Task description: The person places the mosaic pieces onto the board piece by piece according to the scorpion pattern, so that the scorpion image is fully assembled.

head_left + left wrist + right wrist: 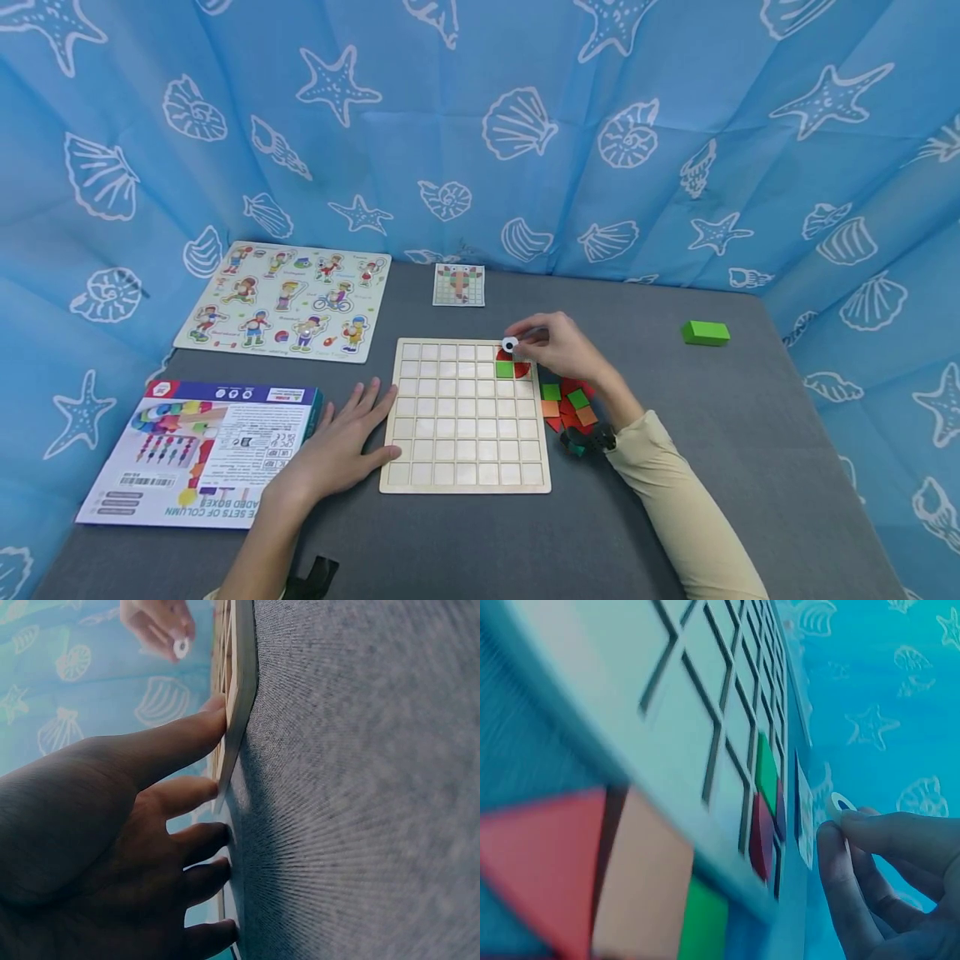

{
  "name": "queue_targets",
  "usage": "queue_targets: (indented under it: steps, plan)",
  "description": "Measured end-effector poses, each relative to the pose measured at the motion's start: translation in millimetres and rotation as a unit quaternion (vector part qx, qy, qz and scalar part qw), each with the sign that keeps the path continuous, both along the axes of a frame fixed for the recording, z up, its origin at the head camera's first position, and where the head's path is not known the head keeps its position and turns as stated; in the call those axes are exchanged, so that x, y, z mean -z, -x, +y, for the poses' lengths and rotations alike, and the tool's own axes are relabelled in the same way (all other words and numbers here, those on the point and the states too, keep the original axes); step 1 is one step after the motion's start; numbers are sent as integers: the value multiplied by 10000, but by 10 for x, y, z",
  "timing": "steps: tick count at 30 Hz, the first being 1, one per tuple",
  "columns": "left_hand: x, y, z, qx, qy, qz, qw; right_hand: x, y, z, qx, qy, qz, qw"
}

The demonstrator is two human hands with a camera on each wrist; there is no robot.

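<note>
Between thumb and fingertips my right hand pinches a small white disc with a black dot, like an eye piece. It is held just over the top right corner of a wooden grid board. In that corner lie a green square tile and red rounded tiles. My left hand rests at the board's left edge with fingers spread, its thumb touching the rim in the left wrist view. Under my right forearm sits a pile of red, green and orange tiles, partly hidden.
A small pattern card lies behind the board. At the left are a picture puzzle board and a printed box. A green block stands far right. Blue shell-print curtain encloses the table's back and sides.
</note>
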State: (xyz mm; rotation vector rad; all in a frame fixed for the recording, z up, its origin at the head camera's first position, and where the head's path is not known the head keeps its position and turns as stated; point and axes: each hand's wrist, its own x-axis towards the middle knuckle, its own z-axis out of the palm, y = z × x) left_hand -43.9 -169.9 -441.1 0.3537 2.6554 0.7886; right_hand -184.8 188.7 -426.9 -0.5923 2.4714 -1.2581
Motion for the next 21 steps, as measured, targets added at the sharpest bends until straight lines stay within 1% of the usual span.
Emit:
queue_targets:
  steps: [5, 9, 14, 21]
  plan:
    - [-8, -2, 7, 8, 25, 40, 10000, 3, 13, -199, -194, -213, 30, 9996]
    - [-12, -5, 8, -7, 7, 50, 10000, 22, 35, -328, -373, -472, 195, 9980]
    - [-15, -11, 6, -16, -28, 50, 10000, 44, 50, -424, -433, -757, 454, 9952]
    - [-23, -15, 8, -16, -42, 22, 10000, 49, 49, -478, -452, -978, 576, 9925]
